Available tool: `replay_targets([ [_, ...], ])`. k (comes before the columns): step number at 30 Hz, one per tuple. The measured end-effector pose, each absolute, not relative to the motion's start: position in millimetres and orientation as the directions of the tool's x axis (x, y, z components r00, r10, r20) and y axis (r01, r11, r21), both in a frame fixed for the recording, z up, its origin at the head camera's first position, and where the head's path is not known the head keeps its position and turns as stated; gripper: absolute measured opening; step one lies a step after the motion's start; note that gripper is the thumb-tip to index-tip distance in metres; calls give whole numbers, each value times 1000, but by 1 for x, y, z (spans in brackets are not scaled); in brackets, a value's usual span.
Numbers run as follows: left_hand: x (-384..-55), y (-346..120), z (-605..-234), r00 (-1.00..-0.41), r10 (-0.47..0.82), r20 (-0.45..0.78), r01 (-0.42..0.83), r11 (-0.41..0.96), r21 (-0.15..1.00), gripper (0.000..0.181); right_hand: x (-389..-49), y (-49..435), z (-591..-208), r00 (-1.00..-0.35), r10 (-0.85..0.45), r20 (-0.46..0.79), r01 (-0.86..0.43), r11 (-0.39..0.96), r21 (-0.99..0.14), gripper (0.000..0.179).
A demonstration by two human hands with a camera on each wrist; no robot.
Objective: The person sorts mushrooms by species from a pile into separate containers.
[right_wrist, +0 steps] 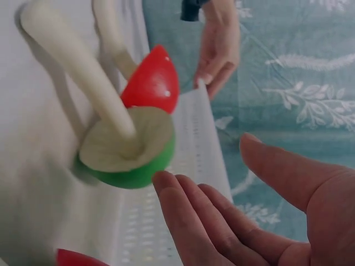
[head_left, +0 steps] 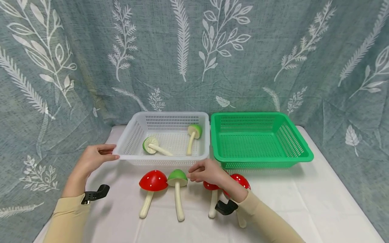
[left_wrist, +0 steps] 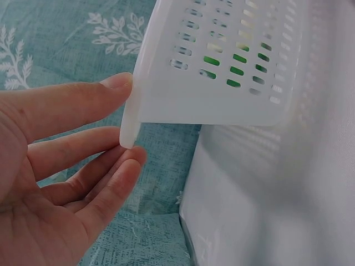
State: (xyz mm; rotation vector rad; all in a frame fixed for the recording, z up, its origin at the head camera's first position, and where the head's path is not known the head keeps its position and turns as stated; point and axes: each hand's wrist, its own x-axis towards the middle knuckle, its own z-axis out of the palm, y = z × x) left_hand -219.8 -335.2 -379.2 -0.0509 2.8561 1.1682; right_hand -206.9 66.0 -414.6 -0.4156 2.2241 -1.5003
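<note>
My left hand [head_left: 92,158] holds the near left corner of the white basket [head_left: 170,157], thumb and fingers on either side of its rim [left_wrist: 132,122]. My right hand [head_left: 208,171] has its thumb apart from its fingers and nothing between them. Its fingertips are right at the cap of a green toy mushroom [head_left: 177,177], seen from below as a green mushroom [right_wrist: 130,160] in the right wrist view. Left of that lies a red toy mushroom [head_left: 153,181] with white dots. Beneath my right hand and wrist, a red mushroom [head_left: 213,202] and another red mushroom [head_left: 241,180] are partly hidden.
Inside the white basket lie two mushrooms, a green one [head_left: 149,145] at left and a green one [head_left: 195,131] at right. Beside it stands a green basket [head_left: 262,159]. A patterned cloth [head_left: 194,67] hangs behind the white table [head_left: 279,199].
</note>
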Motion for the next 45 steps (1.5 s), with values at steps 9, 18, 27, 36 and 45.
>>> replay_targets([
  [9, -218, -335, -378, -999, -10, -44, -38, 710, 704, 70, -200, 62, -428, -846, -485, -220, 28, 372, -928, 25],
  [18, -217, -334, -377, -999, -4, -53, -41, 703, 710, 71, -195, 52, -438, -824, -514, -238, 12, 404, -915, 23],
  [27, -218, -334, -377, -998, -9, -59, -48, 709, 704, 72, -189, 38, -453, -815, -511, -273, 17, 451, -893, 17],
  [36, -218, -335, -380, -999, -7, -42, -35, 711, 702, 71, -183, 28, -458, -814, -495, -306, 7, 518, -855, 13],
  [45, -218, -336, -379, -999, -2, -42, -31, 704, 710, 71, -182, 23, -460, -819, -492, -295, 7, 506, -862, 13],
])
